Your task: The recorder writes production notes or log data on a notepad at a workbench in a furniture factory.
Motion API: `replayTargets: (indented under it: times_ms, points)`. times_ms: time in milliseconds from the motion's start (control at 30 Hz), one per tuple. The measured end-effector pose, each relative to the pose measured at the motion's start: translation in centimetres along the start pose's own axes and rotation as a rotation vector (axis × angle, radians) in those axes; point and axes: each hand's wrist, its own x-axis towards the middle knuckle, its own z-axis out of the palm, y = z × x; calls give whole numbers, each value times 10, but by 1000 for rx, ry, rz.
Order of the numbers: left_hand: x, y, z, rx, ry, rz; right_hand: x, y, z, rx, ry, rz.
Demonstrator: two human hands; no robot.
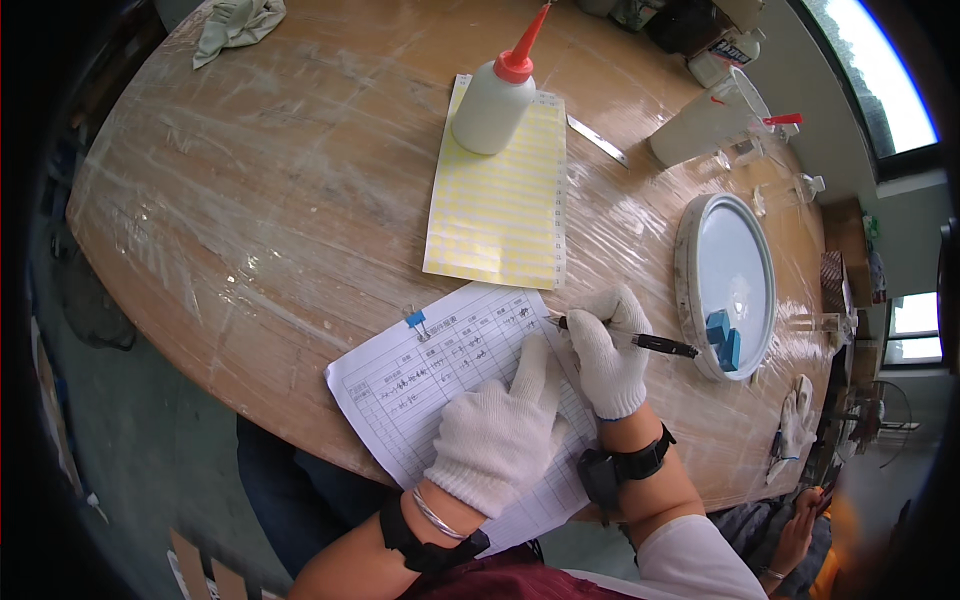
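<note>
A stack of white form sheets [400, 385] with handwriting in its printed table lies at the table's near edge, held by a blue binder clip [416, 320]. My left hand [495, 440], in a white knit glove, rests on the sheets, its index finger stretched toward the upper right. In a matching glove, my right hand [610, 355] pinches a black pen [665, 346] over the sheets' right edge. The pen's tip is near the last written column. Just beyond the forms lies a yellow-and-white label sheet [495, 220], with a white squeeze bottle [492, 108] with a red nozzle standing on it.
At the right lies a round white lid [742, 260] holding blue blocks [722, 340]. Farther back are a steel ruler [598, 141] and a translucent cup [705, 120]. Gloves [793, 425] lie at the right edge, a cloth [238, 28] far left. Another person's hand [797, 535] shows lower right.
</note>
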Motion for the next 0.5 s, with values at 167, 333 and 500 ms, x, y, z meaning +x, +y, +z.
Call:
replayTargets:
  times_ms: [167,333,500]
  points:
    - [-15,0,-10,35,7,51,0,4,-1,276,115,130]
    - [-81,-13,-35,-205,-102,251,4,-1,0,451,147,231]
    - [-183,-40,-56,-306,219,-42,-10,-17,-13,838,192,460]
